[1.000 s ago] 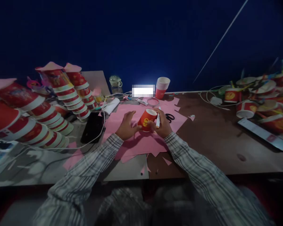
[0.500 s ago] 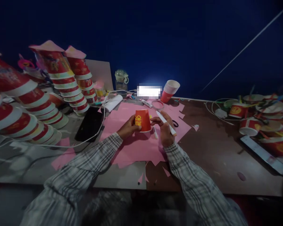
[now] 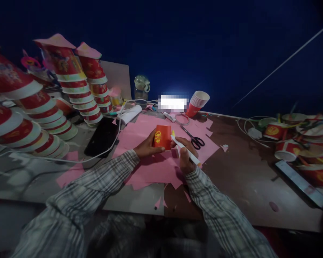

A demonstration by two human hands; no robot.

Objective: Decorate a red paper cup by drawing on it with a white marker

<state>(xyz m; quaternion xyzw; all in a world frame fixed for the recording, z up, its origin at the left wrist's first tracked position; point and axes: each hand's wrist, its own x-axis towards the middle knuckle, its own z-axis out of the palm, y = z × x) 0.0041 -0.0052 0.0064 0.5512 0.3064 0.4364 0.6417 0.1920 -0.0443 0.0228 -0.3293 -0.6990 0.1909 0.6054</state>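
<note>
My left hand [image 3: 146, 146] grips a red paper cup [image 3: 163, 138] from its left side, the thumb across its lower front. Yellow characters mark the cup's face, and its narrower end points up. In my right hand [image 3: 187, 154] is a white marker [image 3: 187, 152] with an orange rear end, slanting up toward the cup's right edge. Whether the tip touches the cup I cannot tell. Beneath both hands lie sheets of pink paper [image 3: 150, 171]. Black-handled scissors [image 3: 196, 142] rest on the paper just beyond my right hand.
Leaning towers of red cups [image 3: 78, 89] with pink cone tops stand at left, near a black phone [image 3: 102, 138]. A cup stack [image 3: 197, 103], a lidded bottle [image 3: 141, 87] and a bright lamp [image 3: 173, 103] stand behind. Decorated cups [image 3: 286, 149] and a pale phone [image 3: 298, 181] lie right.
My right hand has lowered slightly, bringing the marker's upper end left, closer to the cup. The scissors, mostly covered before, now show. My left hand keeps its hold on the cup.
</note>
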